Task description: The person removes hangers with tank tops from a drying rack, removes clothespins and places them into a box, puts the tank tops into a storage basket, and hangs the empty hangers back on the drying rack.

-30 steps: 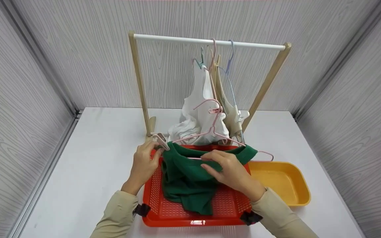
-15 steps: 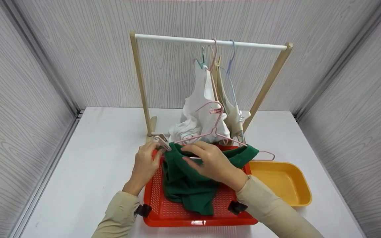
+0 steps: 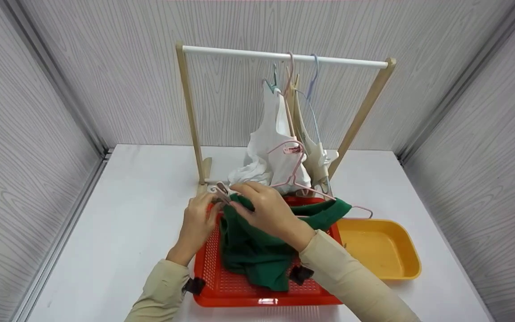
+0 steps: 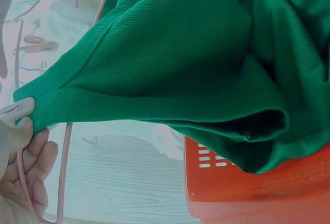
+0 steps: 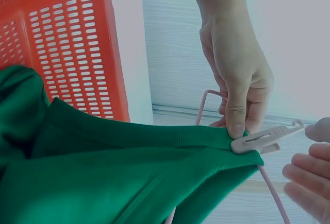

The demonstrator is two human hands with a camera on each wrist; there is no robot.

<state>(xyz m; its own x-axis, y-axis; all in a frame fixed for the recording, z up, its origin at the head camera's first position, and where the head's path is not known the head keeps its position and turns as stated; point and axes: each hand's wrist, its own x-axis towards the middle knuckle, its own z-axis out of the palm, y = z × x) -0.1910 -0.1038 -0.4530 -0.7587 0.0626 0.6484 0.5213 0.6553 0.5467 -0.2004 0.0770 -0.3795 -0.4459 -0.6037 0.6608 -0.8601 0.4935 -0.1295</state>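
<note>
A green ribbed tank top hangs on a pink wire hanger, its lower part in the red basket. My left hand pinches the top's left shoulder together with the hanger; the thumb presses on the cloth in the right wrist view. A pale clothespin is clipped on that same shoulder, beside the left thumb. Close to the clothespin's handle end is my right hand, its fingers extended and apart from it. In the head view, the right hand covers part of the green neckline.
Behind the basket stands a rack with a white rail. White garments and a beige one hang from it on hangers with clothespins. At the right, a yellow tray sits partly under the basket's side.
My right hand has moved left along the neckline, from the middle of the tank top to the clothespin at its left shoulder. The left hand keeps its hold there.
</note>
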